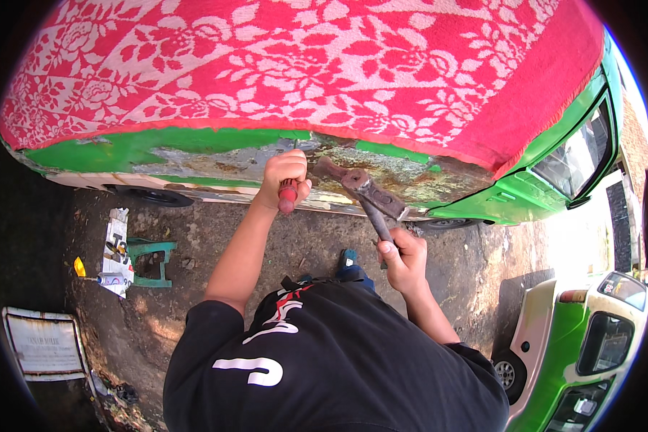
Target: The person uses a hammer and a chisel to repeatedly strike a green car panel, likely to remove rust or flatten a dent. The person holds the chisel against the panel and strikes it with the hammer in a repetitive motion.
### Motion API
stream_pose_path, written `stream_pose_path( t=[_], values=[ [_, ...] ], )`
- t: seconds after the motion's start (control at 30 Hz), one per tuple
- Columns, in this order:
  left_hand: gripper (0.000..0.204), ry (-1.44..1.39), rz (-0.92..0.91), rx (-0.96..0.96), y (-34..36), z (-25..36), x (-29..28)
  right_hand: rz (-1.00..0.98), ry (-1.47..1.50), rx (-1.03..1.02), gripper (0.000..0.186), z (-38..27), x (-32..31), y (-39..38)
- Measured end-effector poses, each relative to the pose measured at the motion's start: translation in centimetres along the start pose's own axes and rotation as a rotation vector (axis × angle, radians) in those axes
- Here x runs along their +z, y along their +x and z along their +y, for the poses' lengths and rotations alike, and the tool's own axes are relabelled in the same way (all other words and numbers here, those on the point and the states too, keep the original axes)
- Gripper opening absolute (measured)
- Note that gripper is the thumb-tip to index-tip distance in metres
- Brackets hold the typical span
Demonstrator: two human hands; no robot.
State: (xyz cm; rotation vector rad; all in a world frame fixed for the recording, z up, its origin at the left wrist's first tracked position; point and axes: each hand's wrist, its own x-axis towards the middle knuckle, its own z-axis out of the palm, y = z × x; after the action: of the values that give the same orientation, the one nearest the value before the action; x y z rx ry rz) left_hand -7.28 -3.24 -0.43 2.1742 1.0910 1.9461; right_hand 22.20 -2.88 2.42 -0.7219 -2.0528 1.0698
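My left hand (pixel 282 175) is closed around the red handle of a screwdriver (pixel 288 198). Its thin shaft shows above the fist, against the side of a green van (pixel 133 149); the tip is hard to make out. In my right hand (pixel 405 261), the grip of a hammer (pixel 371 194) is wrapped by the fingers. The hammer's heavy, worn metal head is raised just right of the left fist, apart from the screwdriver. Around both tools, the van's panel is patchy, with bare metal, rust and peeling green paint. A red and pink flowered cloth (pixel 302 68) drapes over the van above.
On the ground at left stands a small green stool (pixel 151 263), beside a printed sheet (pixel 117 234) with a spray can (pixel 110 279) on it. A framed sign board (pixel 45 345) is at lower left. Another green and white van (pixel 547 345) is parked at lower right.
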Motion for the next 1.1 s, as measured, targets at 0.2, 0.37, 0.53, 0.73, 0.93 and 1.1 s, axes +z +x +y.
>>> stream_pose_path(
  t=[0.2,0.37,0.53,0.73,0.93,1.1],
  values=[
    [0.027,-0.034,0.027,-0.043,0.1,-0.9,-0.1,-0.081,-0.305,-0.416,0.032,-1.6,-0.6,0.6],
    [0.026,-0.075,0.061,-0.033,0.0,-1.3,-0.3,-0.063,-0.375,-0.36,0.031,-1.5,-0.7,1.1],
    [0.026,-0.066,0.034,-0.066,0.5,-0.9,-0.2,-0.057,-0.324,-0.411,0.03,-2.0,-0.4,1.1],
    [0.027,-0.088,0.027,-0.072,0.5,-0.7,-0.5,-0.093,-0.36,-0.407,0.031,-1.7,-0.1,1.1],
    [0.027,-0.062,0.014,-0.087,0.5,-0.5,-0.6,-0.029,-0.435,-0.318,0.033,-2.5,0.1,1.1],
    [0.026,-0.096,0.04,-0.06,0.2,-0.8,-0.5,-0.022,-0.338,-0.489,0.032,-2.9,-0.4,0.9]
  ],
)
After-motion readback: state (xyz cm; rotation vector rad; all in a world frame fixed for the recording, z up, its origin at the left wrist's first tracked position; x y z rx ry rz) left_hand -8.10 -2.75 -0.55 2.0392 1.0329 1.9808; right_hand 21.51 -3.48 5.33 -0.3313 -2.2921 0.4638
